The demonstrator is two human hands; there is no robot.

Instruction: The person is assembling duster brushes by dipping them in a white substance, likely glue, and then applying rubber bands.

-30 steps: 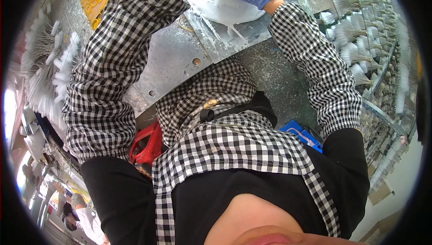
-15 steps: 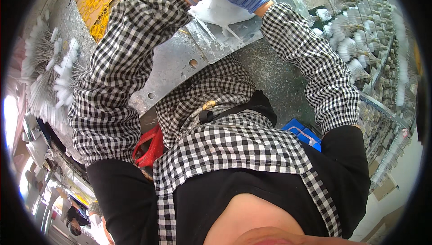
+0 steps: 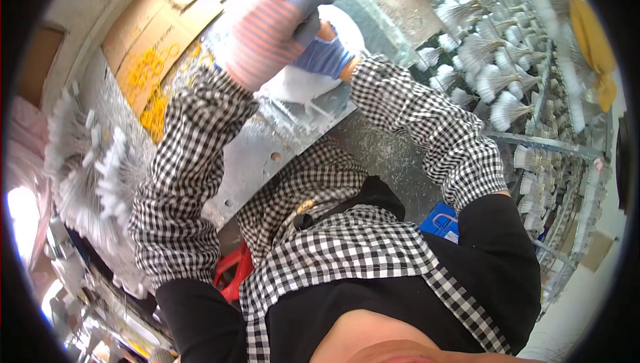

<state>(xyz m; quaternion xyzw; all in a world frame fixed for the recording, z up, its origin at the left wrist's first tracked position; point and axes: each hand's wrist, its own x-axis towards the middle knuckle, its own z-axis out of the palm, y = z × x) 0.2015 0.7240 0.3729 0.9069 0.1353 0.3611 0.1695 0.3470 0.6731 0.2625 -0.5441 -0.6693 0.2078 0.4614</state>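
Note:
My left hand [image 3: 270, 40], in a pink-and-grey striped glove with grey-coated fingers, is closed above the metal work plate [image 3: 243, 146]. Its fingers bend toward my right hand [image 3: 327, 55], which wears a blue striped glove with bare fingers showing. The right fingers are curled and partly covered by the left hand. Whatever lies between the two hands is hidden. Just beneath them is a smooth white mass [image 3: 297, 86], with white smears running over the plate's edge.
Yellow rings [image 3: 152, 70] lie on cardboard [image 3: 127, 43] at far left. White-bristled brushes [image 3: 87, 156] cluster on the left, and racks of similar brushes [image 3: 490, 56] fill the right. A red plastic object [image 3: 235, 273] and a blue box [image 3: 440, 222] are lower down.
The view has shifted, so both hands now appear lower and further left, and more of the bench shows. My hands remain close together over the white mass.

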